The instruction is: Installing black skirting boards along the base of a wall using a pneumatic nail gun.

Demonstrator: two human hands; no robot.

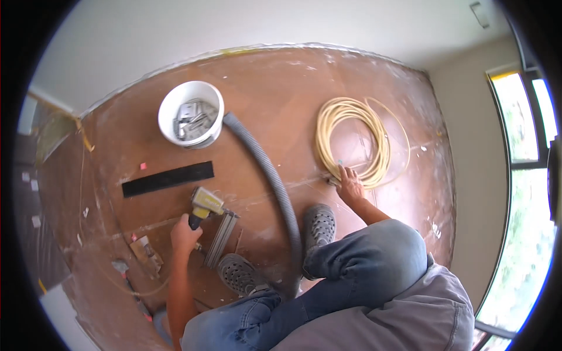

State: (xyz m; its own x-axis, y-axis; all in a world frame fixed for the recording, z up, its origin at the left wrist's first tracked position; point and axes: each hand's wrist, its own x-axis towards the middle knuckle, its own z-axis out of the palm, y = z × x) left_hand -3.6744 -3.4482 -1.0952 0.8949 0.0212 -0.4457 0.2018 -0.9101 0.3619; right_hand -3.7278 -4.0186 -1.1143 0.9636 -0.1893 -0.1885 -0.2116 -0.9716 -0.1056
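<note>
Now, step in hand: I was crouched on the floor (363, 76) with the nail gun in one hand and the other at the hose coil.
Left hand (185, 235): its fingers were closed round the black grip of the nail gun (209, 217), whose yellow head pointed away from me and whose magazine lay along the floor beside my left shoe (240, 272).
Right hand (349, 185): it lay flat on the near edge of the coiled yellow hose (351, 137), fingers spread, gripping nothing.
Doing it well: I judged the gun wanted a firm grip and its nose flat to the floor, well clear of both shoes.
Floor: it was bare brown board, dusty and scuffed.
Room: a white bucket (190, 114) of metal parts stood ahead, a grey ribbed hose (275, 181) curved past it, a black strip (168, 178) lay nearby, and windows (524, 193) were on the right.
</note>
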